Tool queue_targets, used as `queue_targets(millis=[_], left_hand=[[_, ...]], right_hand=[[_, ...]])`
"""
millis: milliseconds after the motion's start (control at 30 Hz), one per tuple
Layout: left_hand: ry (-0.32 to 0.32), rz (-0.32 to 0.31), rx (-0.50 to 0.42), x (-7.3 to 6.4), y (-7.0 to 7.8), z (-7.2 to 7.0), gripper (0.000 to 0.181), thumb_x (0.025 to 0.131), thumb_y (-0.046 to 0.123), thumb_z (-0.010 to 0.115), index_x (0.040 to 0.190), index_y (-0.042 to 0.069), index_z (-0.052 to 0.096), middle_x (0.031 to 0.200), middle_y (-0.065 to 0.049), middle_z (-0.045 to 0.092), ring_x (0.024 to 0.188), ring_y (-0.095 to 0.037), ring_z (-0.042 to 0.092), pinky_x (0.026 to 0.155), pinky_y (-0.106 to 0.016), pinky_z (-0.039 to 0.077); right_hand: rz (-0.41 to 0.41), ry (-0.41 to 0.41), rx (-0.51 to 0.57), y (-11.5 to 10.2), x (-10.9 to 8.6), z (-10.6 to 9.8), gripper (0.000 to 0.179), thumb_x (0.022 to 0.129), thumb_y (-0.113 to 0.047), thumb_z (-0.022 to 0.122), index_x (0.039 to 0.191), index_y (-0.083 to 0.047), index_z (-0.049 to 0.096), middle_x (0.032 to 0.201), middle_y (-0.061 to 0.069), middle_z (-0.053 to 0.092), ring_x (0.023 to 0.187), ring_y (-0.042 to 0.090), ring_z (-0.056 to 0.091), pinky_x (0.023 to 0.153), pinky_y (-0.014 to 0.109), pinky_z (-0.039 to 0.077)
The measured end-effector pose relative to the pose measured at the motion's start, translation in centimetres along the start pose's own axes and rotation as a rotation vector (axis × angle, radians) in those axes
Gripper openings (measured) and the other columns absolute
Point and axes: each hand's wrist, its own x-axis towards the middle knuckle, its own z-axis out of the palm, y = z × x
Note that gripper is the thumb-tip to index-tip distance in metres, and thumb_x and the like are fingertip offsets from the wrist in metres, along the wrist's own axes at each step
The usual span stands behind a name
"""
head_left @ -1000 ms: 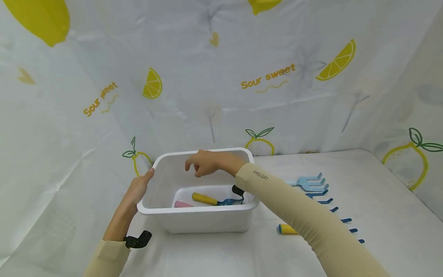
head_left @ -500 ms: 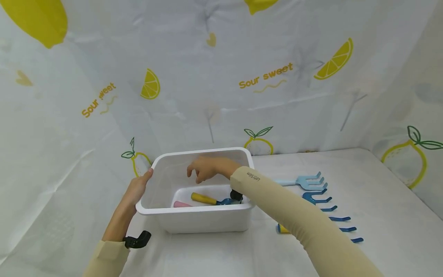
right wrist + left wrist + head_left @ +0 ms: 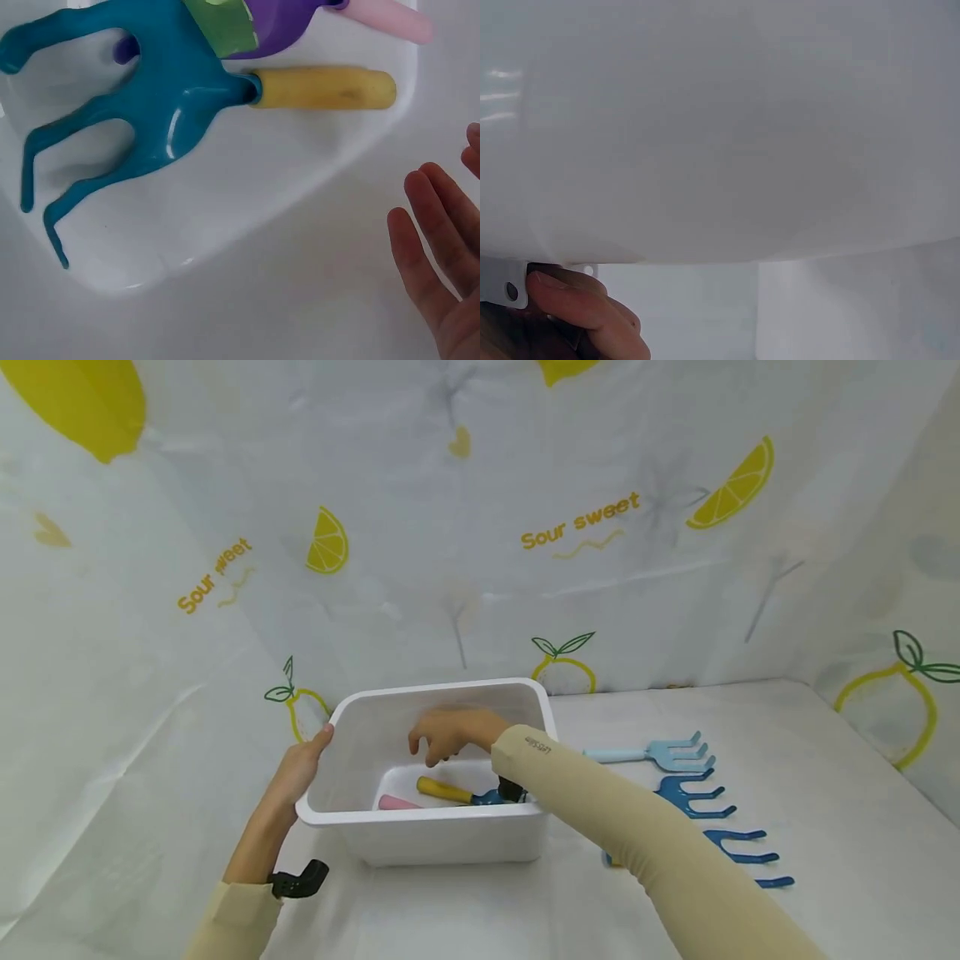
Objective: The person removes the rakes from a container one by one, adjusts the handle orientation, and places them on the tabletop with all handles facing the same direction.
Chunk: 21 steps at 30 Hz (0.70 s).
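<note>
My left hand [image 3: 298, 772] grips the left rim of a white plastic tub [image 3: 442, 842]; its curled fingers [image 3: 592, 307] show under the edge in the left wrist view. Inside the tub, my right hand [image 3: 450, 732] hovers with loosely bent fingers and nothing in them. Below it lies a blue hand rake [image 3: 172, 82] with a yellow handle [image 3: 444, 790], its prongs turned toward the right side. A purple tool [image 3: 289, 22] with a pink handle [image 3: 397, 802] lies beside it, and a green piece [image 3: 225, 26] overlaps both in the right wrist view.
On the white-covered table right of the tub lie a light blue hand rake [image 3: 667, 756] and several dark blue rakes [image 3: 678, 792], partly hidden by my right sleeve [image 3: 622, 818]. A lemon-printed sheet [image 3: 420, 527] hangs close behind the tub.
My right hand has sunk a little deeper into the tub and shifted slightly right. The right sleeve uncovers more of the rakes. My left hand keeps its place on the rim.
</note>
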Motion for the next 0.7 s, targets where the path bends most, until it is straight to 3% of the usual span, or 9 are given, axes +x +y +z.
queue_targets(millis=[233,400,700], left_hand=[[0.004,-0.013,-0.001,0.2,0.0,-0.3,0.078,0.108,0.062,0.032,0.153,-0.001,0.043,0.144,-0.026,0.059,0.103,-0.017,0.074,0.078,-0.032,0.062],[-0.007,-0.017,0.000,0.2,-0.1,-0.1,0.077,0.109,0.060,0.031,0.154,-0.001,0.042,0.144,-0.026,0.059,0.103,-0.017,0.074,0.079,-0.032,0.062],[0.001,-0.013,0.008,0.4,-0.2,0.0,0.078,0.108,0.061,0.031,0.153,-0.002,0.042,0.144,-0.028,0.059,0.100,-0.016,0.074,0.079,-0.034,0.062]], right_hand=[[0.028,-0.035,0.033,0.3,0.6,1.1,0.041,0.097,-0.020,0.073,0.136,-0.014,0.063,0.119,0.005,0.064,0.095,0.028,0.070,0.084,0.037,0.062],[0.053,-0.055,0.082,0.7,0.5,1.8,0.042,0.097,-0.023,0.074,0.135,-0.009,0.062,0.109,0.001,0.064,0.096,0.029,0.071,0.082,0.037,0.063],[0.067,-0.056,0.090,0.8,0.5,2.5,0.023,0.097,-0.021,0.073,0.118,-0.011,0.068,0.097,-0.001,0.065,0.092,0.028,0.072,0.081,0.039,0.063]])
